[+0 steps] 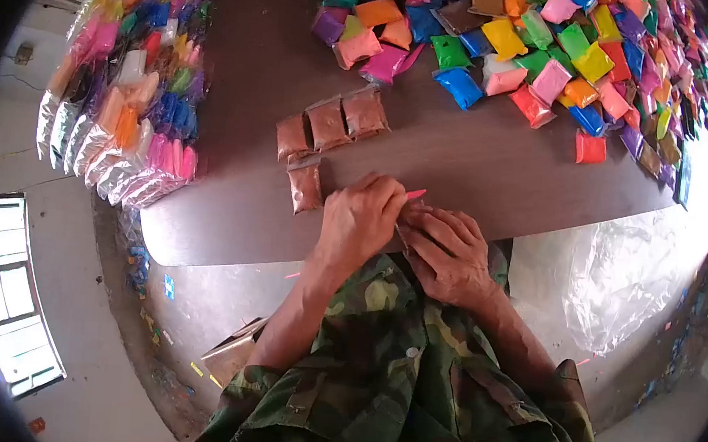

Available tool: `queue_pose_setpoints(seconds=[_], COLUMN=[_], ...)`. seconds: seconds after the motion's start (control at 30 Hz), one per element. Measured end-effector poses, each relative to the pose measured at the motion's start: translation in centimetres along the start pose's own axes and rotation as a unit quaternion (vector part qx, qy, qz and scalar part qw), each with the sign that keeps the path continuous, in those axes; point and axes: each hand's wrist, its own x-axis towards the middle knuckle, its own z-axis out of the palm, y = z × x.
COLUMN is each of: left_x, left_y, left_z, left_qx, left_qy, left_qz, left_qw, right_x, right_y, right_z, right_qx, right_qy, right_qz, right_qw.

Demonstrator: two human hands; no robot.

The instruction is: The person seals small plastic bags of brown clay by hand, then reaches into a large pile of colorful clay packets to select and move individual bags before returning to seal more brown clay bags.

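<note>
Four brown packets (325,137) lie finished on the desk (479,161) (seemingly), a colourful heap (550,44) waits, and both the left hand (360,220) and right hand (446,251) pinch another packet (407,224).

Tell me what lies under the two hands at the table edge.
Under the left hand and right hand a small packet shows only as a sliver, with a pink stick poking out. The hands cover most of the packet, so its colour and contents cannot be told.
</note>
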Motion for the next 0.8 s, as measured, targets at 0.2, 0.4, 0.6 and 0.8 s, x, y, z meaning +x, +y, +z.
queue_pose_setpoints(seconds=[0.2, 0.4, 0.6, 0.8], left_x=[1.1, 0.1, 0.4, -3.1], left_y=[0.0, 1.1, 0.1, 0.2], left_z=[0.1, 0.0, -0.6, -0.8], left_qx=[-0.011, 0.006, 0.009, -0.022], left_qy=[0.02, -0.011, 0.039, 0.032], left_qz=[0.012, -0.011, -0.005, -0.047], left_qw=[1.0, 1.0, 0.999, 0.998], right_x=[0.1, 0.1, 0.4, 0.6], right_y=[0.2, 0.1, -0.2, -0.5], right_z=[-0.1, -0.1, -0.1, -0.1], right_qx=[0.006, 0.008, 0.015, 0.015], right_qy=[0.013, 0.019, 0.018, 0.014], right_qz=[-0.005, 0.001, 0.009, 0.012], right_qw=[1.0, 1.0, 1.0, 1.0])
